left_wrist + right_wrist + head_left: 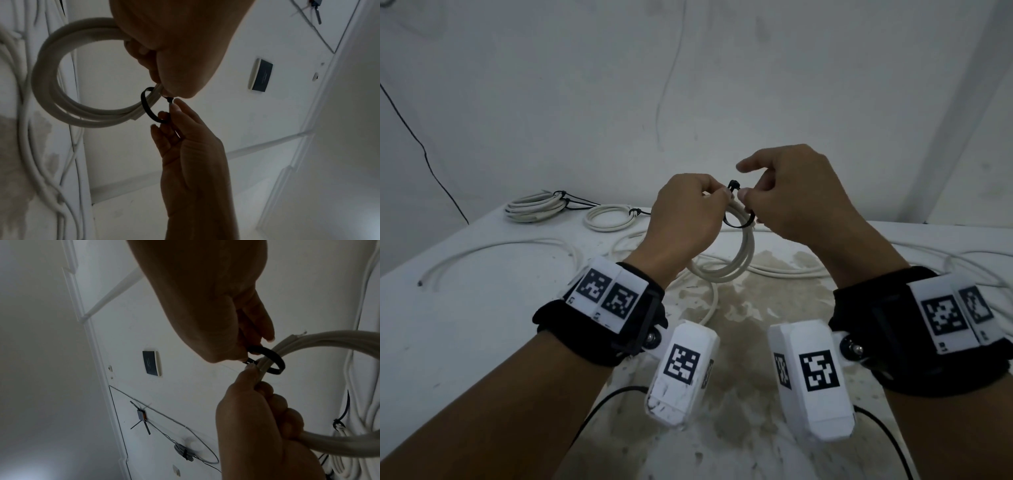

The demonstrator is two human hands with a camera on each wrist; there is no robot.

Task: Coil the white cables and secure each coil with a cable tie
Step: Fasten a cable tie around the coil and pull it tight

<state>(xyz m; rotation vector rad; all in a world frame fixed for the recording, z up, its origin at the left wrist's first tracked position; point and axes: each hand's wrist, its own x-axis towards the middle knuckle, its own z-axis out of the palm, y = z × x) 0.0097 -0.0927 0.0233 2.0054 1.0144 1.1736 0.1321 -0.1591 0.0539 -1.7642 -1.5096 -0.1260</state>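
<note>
Above the table, my left hand (717, 197) grips a white cable coil (743, 255) at its top, fingers curled round the strands. A black cable tie (736, 223) forms a loose loop round the coil just below that grip. My right hand (747, 197) pinches the tie near its head, index finger raised. The left wrist view shows the coil (51, 84), the tie loop (147, 108) and the right hand (176, 112) on it. In the right wrist view, the tie (274, 359) circles the coil (329, 340) beside my left hand (252, 374).
Two tied coils (534, 205) (608, 218) lie at the table's back left. Loose white cables (496, 250) (928, 255) trail across the stained table (756, 308) under my hands. The table's left edge runs diagonally; a wall stands close behind.
</note>
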